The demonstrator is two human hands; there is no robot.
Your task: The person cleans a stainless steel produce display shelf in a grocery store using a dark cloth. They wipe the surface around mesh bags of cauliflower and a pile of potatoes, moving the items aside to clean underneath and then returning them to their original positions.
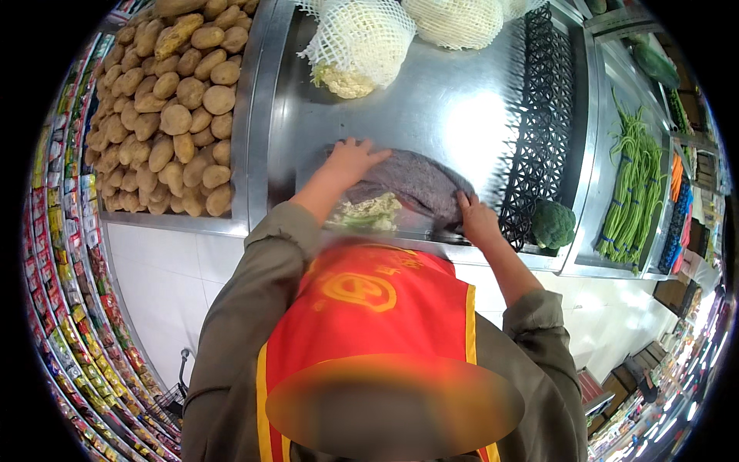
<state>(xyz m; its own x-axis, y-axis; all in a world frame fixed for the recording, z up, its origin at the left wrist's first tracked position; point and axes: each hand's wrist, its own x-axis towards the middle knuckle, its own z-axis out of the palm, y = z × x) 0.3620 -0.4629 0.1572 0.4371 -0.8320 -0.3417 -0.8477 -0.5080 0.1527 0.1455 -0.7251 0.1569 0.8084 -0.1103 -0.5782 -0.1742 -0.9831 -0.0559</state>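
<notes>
A bunched grey cloth (pixel 418 179) stretches across the front of a stainless-steel display tray (pixel 427 104). My left hand (pixel 349 164) lies palm down on the cloth's left end with its fingers spread. At the other end, my right hand (pixel 479 219) pinches the cloth near the tray's front edge. Between my arms, close against the front edge, sit cauliflower scraps (pixel 369 212) with pale green stalk, partly beneath the cloth. Both palms are hidden from above.
Cauliflowers in white foam nets (pixel 366 43) stand at the tray's back. Black plastic grid matting (pixel 540 115) runs along its right side, with broccoli (pixel 553 224) at the front. Potatoes (pixel 173 115) fill the left bin. Bundled long beans (pixel 632 190) lie in the right tray.
</notes>
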